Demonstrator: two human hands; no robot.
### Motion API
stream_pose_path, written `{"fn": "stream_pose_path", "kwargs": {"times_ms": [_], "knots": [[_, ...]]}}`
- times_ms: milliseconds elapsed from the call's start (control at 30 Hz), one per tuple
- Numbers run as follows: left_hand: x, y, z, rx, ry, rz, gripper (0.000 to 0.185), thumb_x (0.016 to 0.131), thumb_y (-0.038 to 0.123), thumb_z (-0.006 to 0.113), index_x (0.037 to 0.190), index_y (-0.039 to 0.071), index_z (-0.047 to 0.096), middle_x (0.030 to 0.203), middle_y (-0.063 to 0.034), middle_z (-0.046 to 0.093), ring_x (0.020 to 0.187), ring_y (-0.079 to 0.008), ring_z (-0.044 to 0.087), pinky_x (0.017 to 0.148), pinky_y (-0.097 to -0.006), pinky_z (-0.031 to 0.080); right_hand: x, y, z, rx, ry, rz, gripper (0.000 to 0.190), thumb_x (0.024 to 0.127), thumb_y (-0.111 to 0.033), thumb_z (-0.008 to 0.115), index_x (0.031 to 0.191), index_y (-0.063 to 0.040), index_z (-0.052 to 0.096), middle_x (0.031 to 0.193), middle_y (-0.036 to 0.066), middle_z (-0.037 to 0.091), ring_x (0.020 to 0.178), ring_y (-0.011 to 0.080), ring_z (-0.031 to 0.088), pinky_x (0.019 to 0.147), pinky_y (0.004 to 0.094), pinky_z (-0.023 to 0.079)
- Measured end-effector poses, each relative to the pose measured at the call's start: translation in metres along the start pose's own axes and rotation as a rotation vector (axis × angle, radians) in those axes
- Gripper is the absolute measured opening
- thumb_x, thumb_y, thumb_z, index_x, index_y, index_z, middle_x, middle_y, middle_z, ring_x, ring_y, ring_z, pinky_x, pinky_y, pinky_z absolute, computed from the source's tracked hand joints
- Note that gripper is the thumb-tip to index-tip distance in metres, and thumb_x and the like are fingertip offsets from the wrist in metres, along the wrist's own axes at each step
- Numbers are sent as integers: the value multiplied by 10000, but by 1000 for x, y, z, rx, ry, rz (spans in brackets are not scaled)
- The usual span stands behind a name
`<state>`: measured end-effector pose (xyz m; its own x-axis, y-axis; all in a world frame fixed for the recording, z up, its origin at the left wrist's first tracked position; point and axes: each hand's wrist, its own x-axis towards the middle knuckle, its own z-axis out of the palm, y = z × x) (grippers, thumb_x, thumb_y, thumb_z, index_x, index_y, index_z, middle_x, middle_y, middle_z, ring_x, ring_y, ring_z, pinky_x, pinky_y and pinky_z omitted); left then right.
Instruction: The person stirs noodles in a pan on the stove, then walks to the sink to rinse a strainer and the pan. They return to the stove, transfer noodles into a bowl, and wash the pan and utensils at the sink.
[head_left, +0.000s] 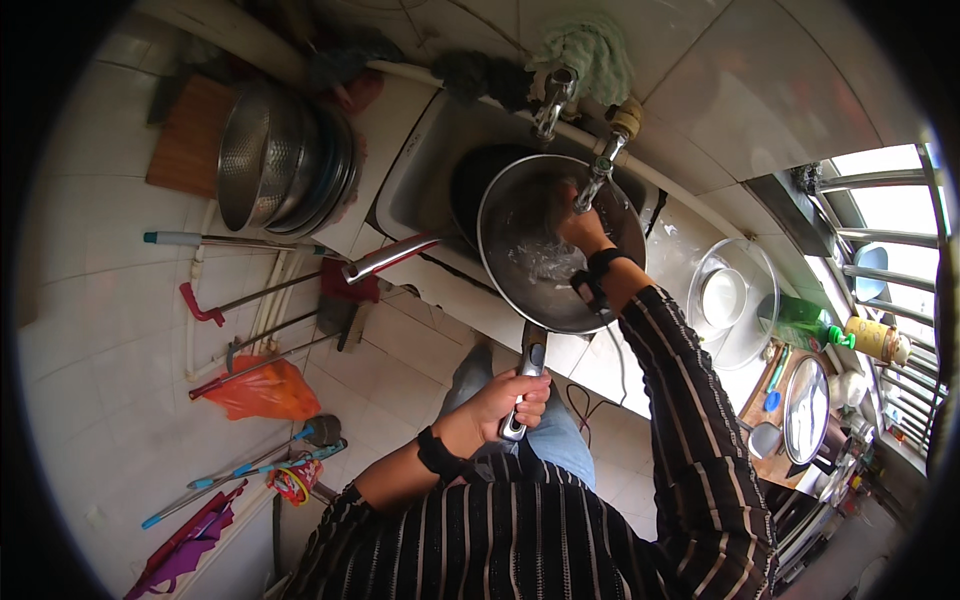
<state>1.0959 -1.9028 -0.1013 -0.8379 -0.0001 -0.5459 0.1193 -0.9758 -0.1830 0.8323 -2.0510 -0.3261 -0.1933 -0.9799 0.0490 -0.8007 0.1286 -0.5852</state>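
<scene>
My left hand (510, 409) is closed around the metal-trimmed handle (533, 356) of a large wok (517, 281). The wok rests tilted over the stainless steel sink (420, 161), with moving water and splashes inside it. Under the right-hand chrome faucet (600, 176), my right hand (581, 225) reaches into the wok; its fingers are blurred and partly covered by the spout, so whether they hold anything is unclear. A second, dark pan (469, 176) sits beneath the wok in the sink, its handle (394, 256) sticking out over the front edge.
Stacked metal basins (259, 161) stand left of the sink. On the right counter are a clear lid (720, 349) with a white bowl (724, 298), a green bottle (802, 324) and a cutting board (772, 457). Another faucet (553, 109) hangs behind the wok.
</scene>
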Motion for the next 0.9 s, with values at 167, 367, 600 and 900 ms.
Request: {"fn": "stream_pose_path", "kwargs": {"times_ms": [167, 367, 600, 900], "knots": [[4, 4, -4, -4, -12, -18, 173, 950, 148, 506, 792, 100, 453, 618, 49, 406, 476, -27, 369, 421, -179, 315, 13, -110, -4, 356, -35, -19, 462, 797, -145, 605, 1227, -29, 480, 1162, 170, 537, 1054, 348, 537, 901, 407, 442], [0, 11, 8, 90, 23, 44, 214, 950, 150, 499, 752, 99, 434, 622, 45, 410, 483, -32, 378, 425, -182, 330, -58, -161, -74, 543, -557, -167, 421, 860, -120, 551, 1278, -114, 499, 1231, 148, 543, 1136, 297, 532, 967, 363, 420], [-12, 26, 34, 216, 46, 174, 139, 940, 102, 488, 808, 82, 445, 674, 24, 432, 505, -34, 401, 427, -175, 345, -85, -75, -146, 210, -627, -246, 279, 823, -144, 619, 1099, -147, 658, 1068, 127, 644, 993, 309, 597, 868, 359, 477], [-29, 42, 33, 577, 376, 470, 71, 885, 50, 513, 842, 64, 458, 662, 6, 453, 510, -57, 435, 426, -214, 368, -125, -45, -167, 284, -184, 106, 355, 787, -78, 643, 1131, -168, 642, 1087, 150, 590, 981, 365, 561, 857, 406, 475]]}}
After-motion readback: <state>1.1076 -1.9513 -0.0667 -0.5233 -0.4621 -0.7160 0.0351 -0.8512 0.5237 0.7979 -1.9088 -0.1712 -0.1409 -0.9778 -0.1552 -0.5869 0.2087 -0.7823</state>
